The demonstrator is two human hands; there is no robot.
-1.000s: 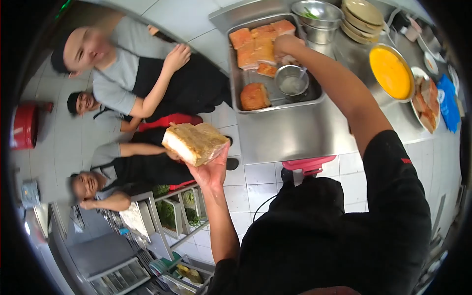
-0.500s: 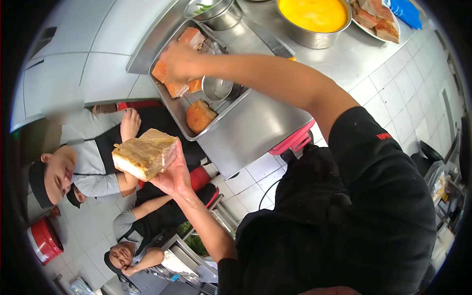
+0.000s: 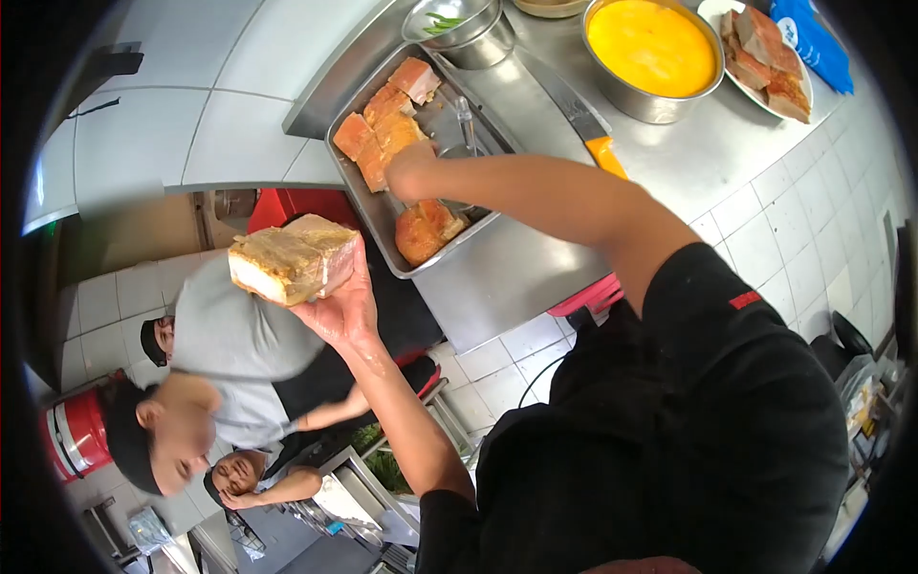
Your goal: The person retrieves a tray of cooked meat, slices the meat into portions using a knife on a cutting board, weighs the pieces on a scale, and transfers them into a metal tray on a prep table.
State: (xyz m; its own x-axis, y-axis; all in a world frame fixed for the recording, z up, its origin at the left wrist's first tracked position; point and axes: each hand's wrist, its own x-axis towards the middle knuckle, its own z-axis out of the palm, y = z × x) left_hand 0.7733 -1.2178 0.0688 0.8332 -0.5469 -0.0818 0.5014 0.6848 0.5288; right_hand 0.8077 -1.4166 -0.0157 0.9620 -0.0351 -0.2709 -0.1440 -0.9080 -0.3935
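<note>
On its raised palm my left hand (image 3: 339, 306) holds a thick block of pork belly (image 3: 292, 260), pale at the sides and tan on top, with the fingers behind it. My right hand (image 3: 411, 172) reaches down into a metal tray (image 3: 421, 272). Its fingers are hidden, so what they touch cannot be made out. Orange-skinned pork pieces (image 3: 387, 103) lie along the far side of the tray, and a rounder orange-brown piece (image 3: 421, 232) sits in the near corner. A shiny handle-like item (image 3: 466, 122) stands in the tray beside my hand.
A knife (image 3: 579, 120) with a yellow handle lies beside the tray. Behind are metal bowls (image 3: 478, 43), a pot of yellow liquid (image 3: 660, 96) and a plate of pork pieces (image 3: 765, 67). Co-workers (image 3: 249, 325) stand close to my left arm.
My right hand has moved over the tray toward its near corner, covering the metal bowl seen there earlier. My left hand still holds the block. A co-worker has bent over and shifted.
</note>
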